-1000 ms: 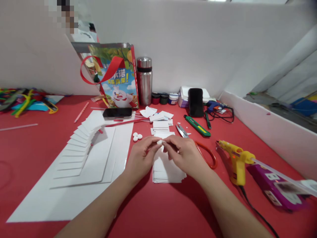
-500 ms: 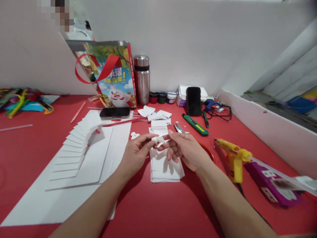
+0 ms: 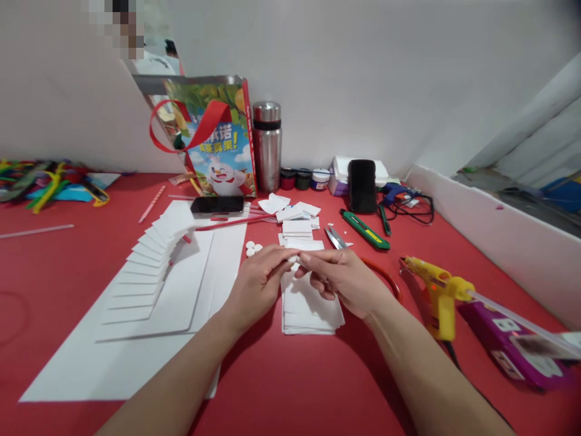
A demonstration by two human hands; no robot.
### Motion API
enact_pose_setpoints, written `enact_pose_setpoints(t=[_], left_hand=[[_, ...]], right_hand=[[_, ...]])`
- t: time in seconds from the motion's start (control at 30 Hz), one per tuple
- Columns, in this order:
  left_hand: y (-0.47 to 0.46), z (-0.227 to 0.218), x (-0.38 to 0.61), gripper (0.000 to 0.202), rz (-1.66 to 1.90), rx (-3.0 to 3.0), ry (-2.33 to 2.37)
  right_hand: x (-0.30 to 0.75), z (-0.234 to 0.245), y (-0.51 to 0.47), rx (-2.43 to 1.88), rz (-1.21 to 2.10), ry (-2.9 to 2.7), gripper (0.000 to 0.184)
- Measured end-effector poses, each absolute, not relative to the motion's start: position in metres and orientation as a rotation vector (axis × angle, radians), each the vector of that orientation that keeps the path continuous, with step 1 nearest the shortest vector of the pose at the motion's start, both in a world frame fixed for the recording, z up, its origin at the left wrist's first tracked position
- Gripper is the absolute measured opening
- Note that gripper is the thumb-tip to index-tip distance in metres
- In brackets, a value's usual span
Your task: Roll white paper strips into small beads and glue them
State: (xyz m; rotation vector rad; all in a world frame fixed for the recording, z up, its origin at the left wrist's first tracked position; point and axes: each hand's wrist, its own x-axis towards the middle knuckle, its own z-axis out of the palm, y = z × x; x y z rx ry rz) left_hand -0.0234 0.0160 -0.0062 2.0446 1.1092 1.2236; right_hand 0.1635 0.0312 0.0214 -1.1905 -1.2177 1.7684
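Between my left hand (image 3: 261,278) and my right hand (image 3: 345,280) is a small white paper piece (image 3: 294,261), mostly covered by the fingers. Both hands are closed, thumb and forefinger pinching it from either side, with the fingertips almost meeting. Beneath them lies a stack of white paper strips (image 3: 311,318). Just left of the left fingers are several small white discs (image 3: 251,249). Scissors lie partly hidden behind my right hand, with their blades (image 3: 334,237) and red handle (image 3: 388,278) showing.
White boards stepped like a curved stair (image 3: 145,266) stand at left on a white sheet (image 3: 82,369). On the right are a yellow glue gun (image 3: 438,287), a purple box (image 3: 508,348) and a green cutter (image 3: 365,230). A steel bottle (image 3: 267,148) and printed bag (image 3: 222,139) stand behind.
My right fingers have closed in on the white paper piece and now pinch it beside the left fingertips. The view has shifted slightly, so the table's things appear farther right.
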Motion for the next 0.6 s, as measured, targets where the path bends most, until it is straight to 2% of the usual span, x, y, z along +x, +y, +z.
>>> enact_pose_setpoints(t=[0.23,0.43,0.6], left_hand=[[0.016,-0.008,-0.021,0.026,1.259,2.020,1.150],[0.015,-0.008,-0.020,0.024,1.226,1.749,1.184],[0.016,-0.008,-0.020,0.025,1.163,1.460,1.082]], right_hand=[[0.159,0.022,0.029,-1.345,1.377,-1.594,0.030],[0.159,0.009,0.028,-1.268,0.836,-1.875,0.024],[0.156,0.010,0.029,-1.274,0.927,-1.739,0.017]])
